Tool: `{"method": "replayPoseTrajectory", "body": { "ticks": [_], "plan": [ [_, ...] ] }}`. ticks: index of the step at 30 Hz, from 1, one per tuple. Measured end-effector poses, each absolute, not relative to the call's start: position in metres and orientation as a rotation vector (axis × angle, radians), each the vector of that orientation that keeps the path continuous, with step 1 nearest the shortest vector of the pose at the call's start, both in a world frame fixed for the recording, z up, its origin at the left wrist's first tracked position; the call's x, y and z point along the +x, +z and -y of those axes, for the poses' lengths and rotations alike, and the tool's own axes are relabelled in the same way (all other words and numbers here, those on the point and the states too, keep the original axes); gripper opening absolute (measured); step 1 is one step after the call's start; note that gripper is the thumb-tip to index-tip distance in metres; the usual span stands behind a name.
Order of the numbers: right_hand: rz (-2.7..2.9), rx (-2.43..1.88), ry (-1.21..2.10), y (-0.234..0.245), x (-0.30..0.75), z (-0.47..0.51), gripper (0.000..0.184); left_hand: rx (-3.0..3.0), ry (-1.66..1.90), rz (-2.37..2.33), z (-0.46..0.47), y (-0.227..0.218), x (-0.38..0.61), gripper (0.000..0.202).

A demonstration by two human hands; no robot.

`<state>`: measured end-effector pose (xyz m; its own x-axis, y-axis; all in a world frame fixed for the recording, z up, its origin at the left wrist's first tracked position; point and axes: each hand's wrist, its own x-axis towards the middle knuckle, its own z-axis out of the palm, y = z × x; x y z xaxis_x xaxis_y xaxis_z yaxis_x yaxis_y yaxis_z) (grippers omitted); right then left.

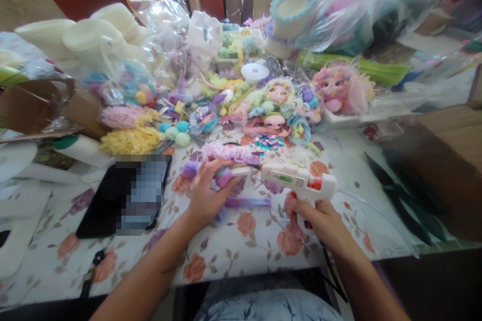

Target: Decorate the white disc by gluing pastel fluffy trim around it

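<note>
My right hand (309, 213) grips the handle of a white hot glue gun (297, 178) with an orange part near its back. The gun's nozzle points left, close to the thing in my left hand. My left hand (209, 188) is closed around a fluffy purple-and-pink craft piece (225, 176) with a white edge; the fingers cover much of it. Just behind that hand lies a pale lilac ruffled trim (226, 151). On the cloth below the nozzle is a purple ribbon strip (248, 202).
A black tablet (101, 200) lies at left. Dolls with pastel hair (276, 93), pompoms (176, 133), yellow yarn (131, 140) and sequins (269, 143) crowd the back. Large dark-handled scissors (399, 200) lie at right, beside a cardboard box (444, 160). Floral cloth (226, 261) covers the table.
</note>
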<state>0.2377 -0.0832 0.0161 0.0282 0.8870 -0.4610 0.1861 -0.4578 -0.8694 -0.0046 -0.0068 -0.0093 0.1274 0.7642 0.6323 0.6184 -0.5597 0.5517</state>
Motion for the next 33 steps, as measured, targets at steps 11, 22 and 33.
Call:
{"method": "replayPoseTrajectory", "body": {
  "ticks": [11, 22, 33],
  "plan": [
    [1.130, -1.559, 1.463, 0.014, 0.240, 0.081, 0.035, 2.178, 1.424, -1.346, 0.006, -0.007, -0.004, 0.029],
    [1.016, -1.482, 1.483, 0.034, 0.253, 0.089, 0.033, 1.409, 1.404, -1.184, -0.002, -0.003, -0.006, 0.050],
    [0.774, -1.734, 0.955, 0.028, 0.320, 0.107, 0.030, 0.682, 1.116, -0.781, -0.001, 0.014, -0.012, 0.071]
  ]
}}
